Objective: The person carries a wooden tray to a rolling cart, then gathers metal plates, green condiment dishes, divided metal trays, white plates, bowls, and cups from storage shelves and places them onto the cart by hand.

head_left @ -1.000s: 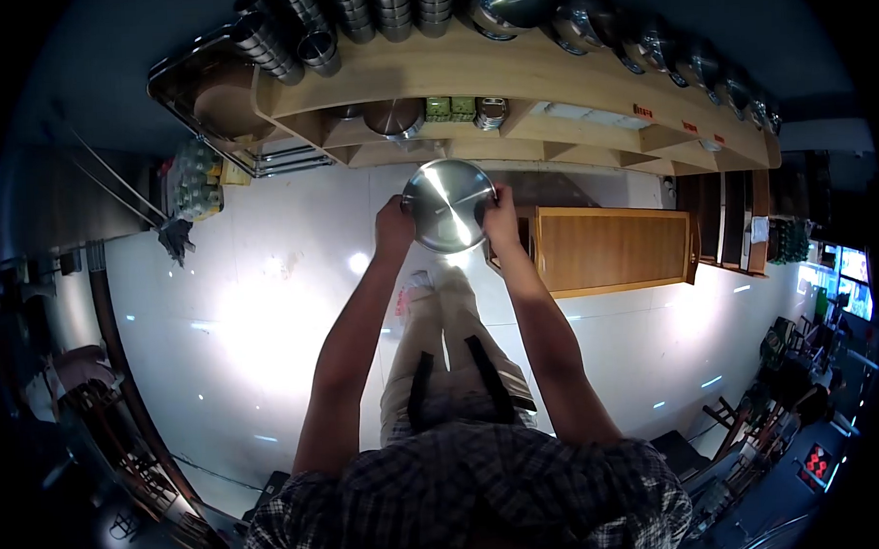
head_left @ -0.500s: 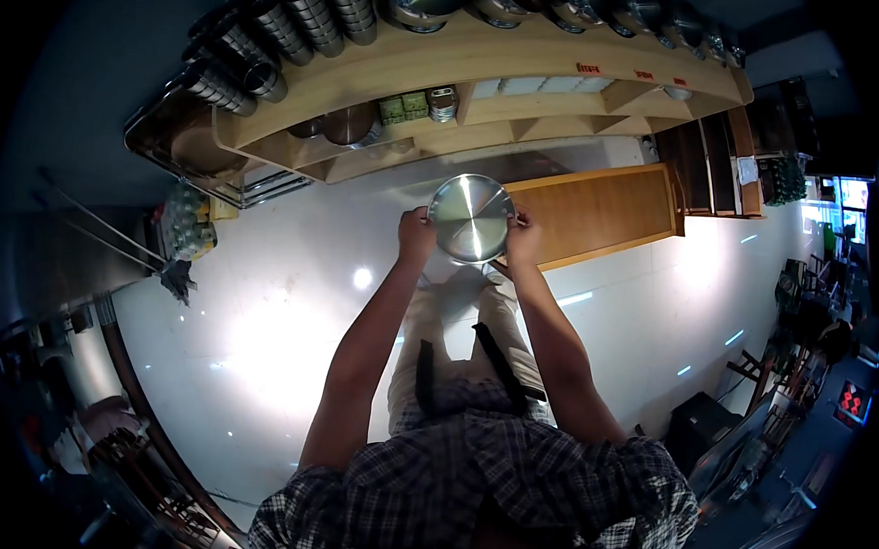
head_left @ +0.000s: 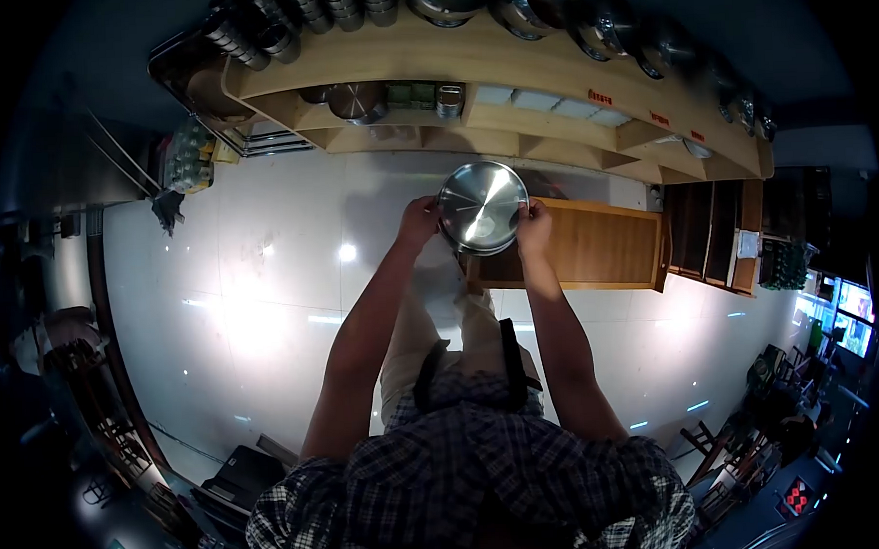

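Observation:
A round, shiny metal pot (head_left: 483, 207) is held out in front of me above the floor, its round face turned up toward the camera. My left hand (head_left: 419, 224) grips its left edge, fingers closed on it. On the opposite edge, my right hand (head_left: 534, 229) is closed round the rim or a handle; which of these is hidden. Beyond the pot stands a light wooden shelf unit (head_left: 422, 57). A brown wooden cabinet (head_left: 593, 242) lies just behind my right hand.
Stacked metal cups (head_left: 345, 5) and several shiny metal pots (head_left: 600, 25) line the shelf top. Wrapped bottles (head_left: 189, 159) stand at the left. A dark wooden cabinet (head_left: 714, 226) is at the right, a black box (head_left: 245, 478) at the lower left, and chairs (head_left: 697, 440) at the lower right.
The view has shifted and turned against the shelves and cabinet. Both hands still hold the pot, which is now a little farther right in view. My legs have changed position, as in a step.

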